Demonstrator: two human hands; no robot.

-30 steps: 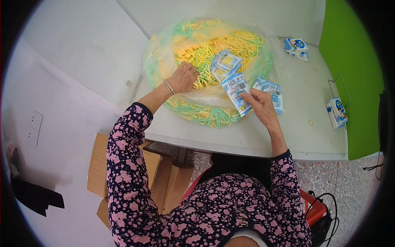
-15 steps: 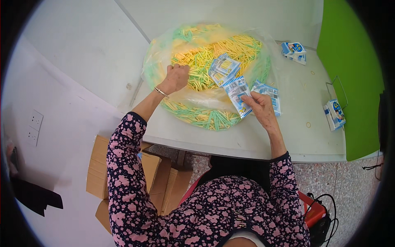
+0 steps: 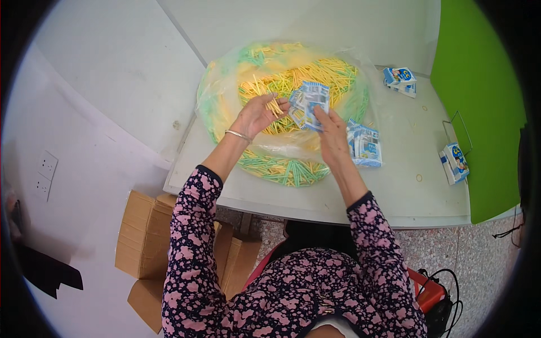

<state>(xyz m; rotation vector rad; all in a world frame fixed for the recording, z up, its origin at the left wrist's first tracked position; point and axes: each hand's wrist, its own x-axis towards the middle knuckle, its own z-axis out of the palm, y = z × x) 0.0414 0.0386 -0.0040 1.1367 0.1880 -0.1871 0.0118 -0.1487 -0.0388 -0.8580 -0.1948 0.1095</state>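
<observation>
A large clear plastic bag (image 3: 217,93) lies open on the table, full of thin yellow and green sticks (image 3: 338,70). Over its near left part, my left hand (image 3: 255,119) is turned palm up, its fingers curled round a small bunch of yellow sticks (image 3: 274,107). My right hand (image 3: 335,135) pinches a blue-and-white packet (image 3: 316,96) between thumb and fingers, close to the left fingertips. Another small packet (image 3: 296,111) lies on the sticks, partly hidden behind the held one. Beside my right wrist, several flat packets (image 3: 369,147) are piled on the table.
Small blue-and-white packs (image 3: 400,78) sit at the back right. Another pack (image 3: 454,163) stands by a wire holder (image 3: 463,132) against a green panel (image 3: 482,112). Rubber bands (image 3: 418,177) lie on the table (image 3: 394,197). Cardboard boxes (image 3: 143,234) stand below, at left.
My left hand has come out of the stick pile, turned palm up with yellow sticks, and moved right. My right hand has moved left and up with the packet, bringing the hands close together.
</observation>
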